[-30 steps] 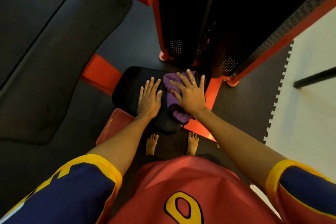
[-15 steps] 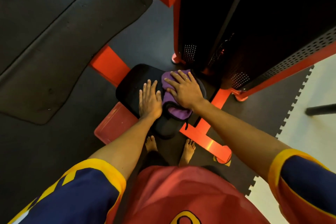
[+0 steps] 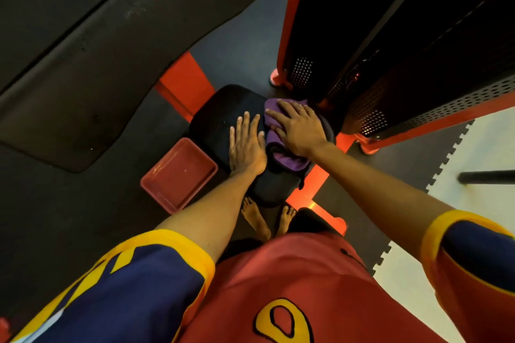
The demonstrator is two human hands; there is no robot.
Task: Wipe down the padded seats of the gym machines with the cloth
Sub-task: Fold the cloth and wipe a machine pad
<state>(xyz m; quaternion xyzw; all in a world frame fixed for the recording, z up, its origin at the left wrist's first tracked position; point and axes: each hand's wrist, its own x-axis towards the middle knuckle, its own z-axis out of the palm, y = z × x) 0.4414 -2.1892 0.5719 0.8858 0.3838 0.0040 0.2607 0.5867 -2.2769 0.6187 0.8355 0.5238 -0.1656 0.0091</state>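
While the purple cloth (image 3: 281,153) lies bunched on the right half of the black padded seat (image 3: 223,120), the right hand (image 3: 298,128) presses flat on top of it, fingers (image 3: 274,114) spread apart and extended, not clamped around anything. Cloth: soft, light, limp; folds visible at its near edge, where it spills toward the person. Judgement: it will slide easily over smooth vinyl, so a flat palm gives better control than a pinch; best hold is pressure over its middle, with loose edges tucked under.

Cloth long axis runs roughly from the near seat edge toward the machine tower, far end under the fingertips. The seat's long axis runs the same way, its narrower end toward the person.

Left hand (image 3: 246,147) rests flat on bare padding just beside the cloth, fingers together and straight, holding nothing; it looks like a brace.

Outward: orange frame rails (image 3: 184,81) pass under the seat. A red plastic tray (image 3: 179,172) sits on the floor just left of the seat. Black perforated weight-stack shroud (image 3: 390,64) stands behind it. Bare feet (image 3: 256,217) are near the seat's front edge. A large dark mat (image 3: 97,64) lies to the left.

Judgement: left half of the seat not yet covered.
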